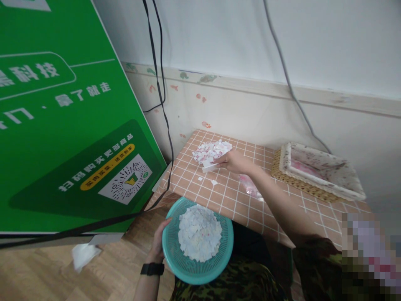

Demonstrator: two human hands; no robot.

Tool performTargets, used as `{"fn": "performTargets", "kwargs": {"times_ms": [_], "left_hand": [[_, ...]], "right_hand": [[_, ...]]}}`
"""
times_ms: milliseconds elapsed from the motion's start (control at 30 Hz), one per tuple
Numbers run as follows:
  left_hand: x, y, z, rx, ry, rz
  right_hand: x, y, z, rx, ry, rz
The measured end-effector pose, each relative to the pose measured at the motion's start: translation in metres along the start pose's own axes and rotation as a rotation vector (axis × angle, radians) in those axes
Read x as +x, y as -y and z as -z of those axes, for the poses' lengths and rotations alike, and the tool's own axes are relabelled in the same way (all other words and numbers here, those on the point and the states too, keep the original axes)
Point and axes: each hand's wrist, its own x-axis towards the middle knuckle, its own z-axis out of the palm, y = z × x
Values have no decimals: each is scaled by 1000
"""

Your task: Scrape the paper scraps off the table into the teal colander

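Observation:
My left hand (159,239) grips the left rim of a round teal plastic basket (226,255), held over my lap at the table's front edge. A heap of small white paper pieces (199,234) fills its middle. Above the checked tabletop, my right hand (232,162) is closed on a white flat piece (209,168), whose exact kind I cannot make out. That piece borders a pile of white and pink paper scraps (210,151) at the table's far left. Two loose scraps (214,182) lie in front of it.
A cloth-lined wicker basket (319,194) stands at the right against the wall. A pink clear packet (250,187) lies beside my right forearm. Black cables (167,121) hang at the table's left corner, near a green cabinet (72,167). A white bag (84,256) is on the floor.

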Motion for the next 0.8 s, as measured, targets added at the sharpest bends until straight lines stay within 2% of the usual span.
{"fn": "performTargets", "kwargs": {"times_ms": [133, 233, 400, 567, 800], "left_hand": [[-1, 0, -2, 27, -49, -13], [1, 0, 0, 19, -35, -20], [6, 2, 7, 5, -57, -27], [6, 2, 8, 8, -41, -19], [3, 1, 4, 23, -44, -27]], "right_hand": [[-12, -14, 17, -21, 50, 10], [-18, -18, 31, -81, 88, 2], [-12, -5, 29, -65, 24, 84], [1, 10, 20, -95, 102, 165], [-3, 16, 47, -237, 149, 121]]}}
